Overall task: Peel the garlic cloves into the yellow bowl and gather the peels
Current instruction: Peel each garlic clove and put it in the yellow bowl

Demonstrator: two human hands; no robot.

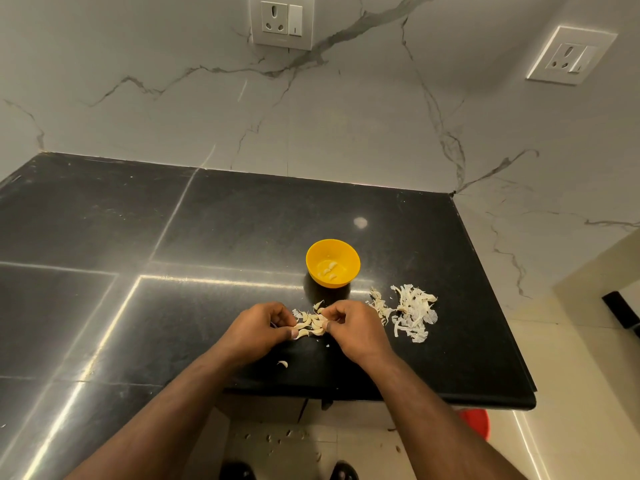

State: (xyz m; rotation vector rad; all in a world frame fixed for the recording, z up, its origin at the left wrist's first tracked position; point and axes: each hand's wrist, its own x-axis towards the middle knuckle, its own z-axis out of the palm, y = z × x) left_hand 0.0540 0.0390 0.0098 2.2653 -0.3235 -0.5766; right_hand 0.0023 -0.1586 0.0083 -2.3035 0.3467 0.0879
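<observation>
Left hand (pixel 258 329): low over the black surface (pixel 207 237), fingers curled inward; its grip pinches a garlic clove (pixel 300 334) at the left edge of the small heap, thumb and fingertips closed on it.
Right hand (pixel 349 323): opposite the left, fingers curled; its grip is closed on the right edge of the same heap, pinching a clove or its skin, which of the two I cannot tell.
Garlic cloves (pixel 311 322): a small cluster of pale unpeeled pieces lying on the surface between the two hands, touching both sets of fingertips.
Yellow bowl (pixel 333 263): upright on the surface just beyond the hands, apart from them; a few peeled cloves (pixel 329 268) lie at its bottom.
Peels (pixel 414 313): a loose white pile on the surface to the right of the right hand and below-right of the bowl, with a thinner scatter (pixel 378 303) between the pile and the hand.
Stray peel (pixel 283 364): one piece alone on the surface near the front edge, between the forearms.
Floor (pixel 287 441): more bits of peel lie below the surface's edge.
Wall (pixel 311 133): marble-patterned, with two sockets (pixel 282 20) behind the surface.
</observation>
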